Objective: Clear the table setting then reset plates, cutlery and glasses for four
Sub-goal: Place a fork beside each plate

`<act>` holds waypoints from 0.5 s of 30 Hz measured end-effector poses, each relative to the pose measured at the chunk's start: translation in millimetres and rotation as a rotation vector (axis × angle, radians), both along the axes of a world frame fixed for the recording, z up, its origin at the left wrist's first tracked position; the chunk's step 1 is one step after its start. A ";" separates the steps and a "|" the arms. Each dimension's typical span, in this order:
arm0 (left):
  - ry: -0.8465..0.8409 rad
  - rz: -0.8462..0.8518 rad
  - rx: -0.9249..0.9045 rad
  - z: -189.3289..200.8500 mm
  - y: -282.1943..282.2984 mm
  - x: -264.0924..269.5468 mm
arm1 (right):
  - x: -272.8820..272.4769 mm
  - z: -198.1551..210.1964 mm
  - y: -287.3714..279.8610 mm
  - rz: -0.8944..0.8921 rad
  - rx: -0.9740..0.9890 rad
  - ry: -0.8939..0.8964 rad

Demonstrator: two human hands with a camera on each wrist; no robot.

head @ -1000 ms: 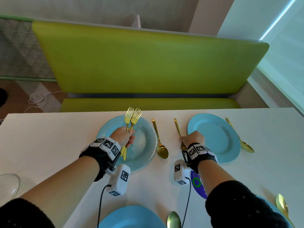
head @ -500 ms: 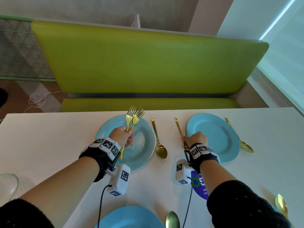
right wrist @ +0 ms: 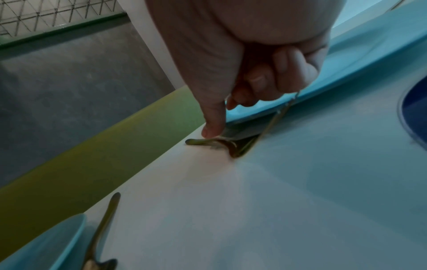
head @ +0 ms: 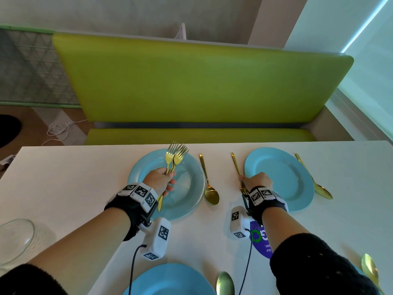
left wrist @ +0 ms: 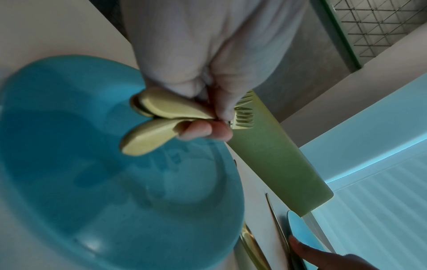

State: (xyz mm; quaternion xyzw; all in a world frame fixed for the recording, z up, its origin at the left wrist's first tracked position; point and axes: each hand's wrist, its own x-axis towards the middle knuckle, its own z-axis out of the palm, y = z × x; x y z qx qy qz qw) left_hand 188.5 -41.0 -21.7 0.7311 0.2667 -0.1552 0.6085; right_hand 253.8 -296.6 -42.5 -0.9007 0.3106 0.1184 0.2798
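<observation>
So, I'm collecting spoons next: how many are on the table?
4. Middle spoon between far left plate and far right plate; right spoon beyond that plate; near spoon at the bottom edge; corner spoon by the right sleeve. More may be hidden.

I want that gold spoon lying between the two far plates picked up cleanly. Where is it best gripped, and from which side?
Pinch the gold spoon at mid-handle, coming from above. The handle is slim and lies flat, pointing away toward the bench, with bare table on its right; the left far plate crowds its other side, and the bowl is probably harder to pinch.

Green bench (head: 202,81) behind table – white cable (head: 61,130) on floor.
</observation>
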 end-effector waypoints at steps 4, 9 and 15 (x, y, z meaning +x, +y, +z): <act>-0.003 -0.016 0.019 4.1 1.2 -6.2 | -4.2 13.8 4.6 0.079 -0.035 -0.028; 0.000 -0.011 -0.027 18.2 1.2 -16.8 | -19.9 42.2 24.1 0.288 -0.113 -0.044; 0.017 -0.191 0.019 44.2 16.4 -44.9 | -83.9 83.0 84.5 0.590 0.003 -0.224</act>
